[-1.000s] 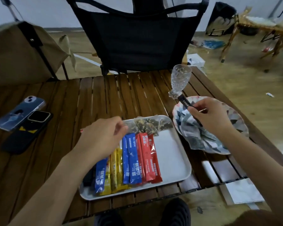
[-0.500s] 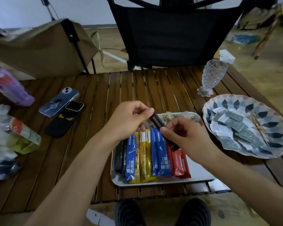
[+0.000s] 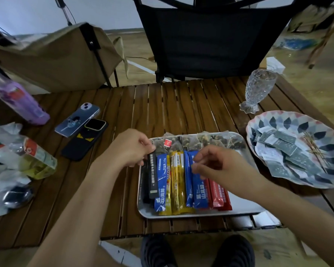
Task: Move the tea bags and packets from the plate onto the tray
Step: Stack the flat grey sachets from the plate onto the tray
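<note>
1. Head view: the left hand (image 3: 131, 151) is pinching the far end of a black packet (image 3: 153, 176). The packet is lying lengthwise at the left side of the tray (image 3: 243, 206), beside the row of coloured packets (image 3: 177, 182).
2. The right hand (image 3: 218, 166) is hovering over the middle of the tray, with its fingers loosely curled and holding nothing.
3. Tea bags (image 3: 212, 140) are lying along the far end of the tray.
4. The plate (image 3: 274, 120) is standing just right of the tray and is carrying many small sachets (image 3: 283, 149). The task is therefore judged to be only partly done.
5. The step in hand is judged to be seating the black packet. For a good result:
   - Be keeping it parallel to the row and flat on the tray.
   - Be pressing it against the neighbouring blue packet, inside the left rim.
   - Be releasing the pinch only once it is lying flat.
</note>
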{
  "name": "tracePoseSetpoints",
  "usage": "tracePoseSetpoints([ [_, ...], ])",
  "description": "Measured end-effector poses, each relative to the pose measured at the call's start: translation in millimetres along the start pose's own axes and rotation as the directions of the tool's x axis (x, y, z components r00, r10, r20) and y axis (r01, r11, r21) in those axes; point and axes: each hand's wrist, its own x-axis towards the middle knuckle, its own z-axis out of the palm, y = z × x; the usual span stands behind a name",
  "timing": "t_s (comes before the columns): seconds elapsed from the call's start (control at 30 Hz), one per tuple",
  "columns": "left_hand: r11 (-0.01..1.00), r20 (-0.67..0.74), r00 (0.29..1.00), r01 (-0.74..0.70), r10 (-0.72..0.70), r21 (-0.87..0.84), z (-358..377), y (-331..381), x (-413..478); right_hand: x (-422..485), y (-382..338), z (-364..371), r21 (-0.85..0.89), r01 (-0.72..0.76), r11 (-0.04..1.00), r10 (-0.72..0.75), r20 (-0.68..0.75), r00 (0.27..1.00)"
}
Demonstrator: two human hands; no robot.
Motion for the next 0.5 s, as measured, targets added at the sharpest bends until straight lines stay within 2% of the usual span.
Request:
tracePoseSetpoints([
  [0.13,0.989,0.001,0.999,0.046,-0.047,0.142,8,-5,6,3,1,-12,-0.024,-0.018,1.000,0.019,0.019,1.000],
  [0.27,0.981,-0.015,0.999,0.050,-0.048,0.185,10,-2,9,3,6,-17,-0.042,-0.030,0.999,0.030,0.015,0.999],
  [0.4,0.962,0.008,0.996,0.079,-0.084,0.263,13,3,7,4,11,-23,-0.148,-0.019,0.989,0.023,0.024,0.999],
  [0.5,0.934,-0.092,0.995,0.078,-0.049,0.350,12,2,6,5,13,-29,-0.250,-0.007,0.968,0.012,0.021,1.000],
])
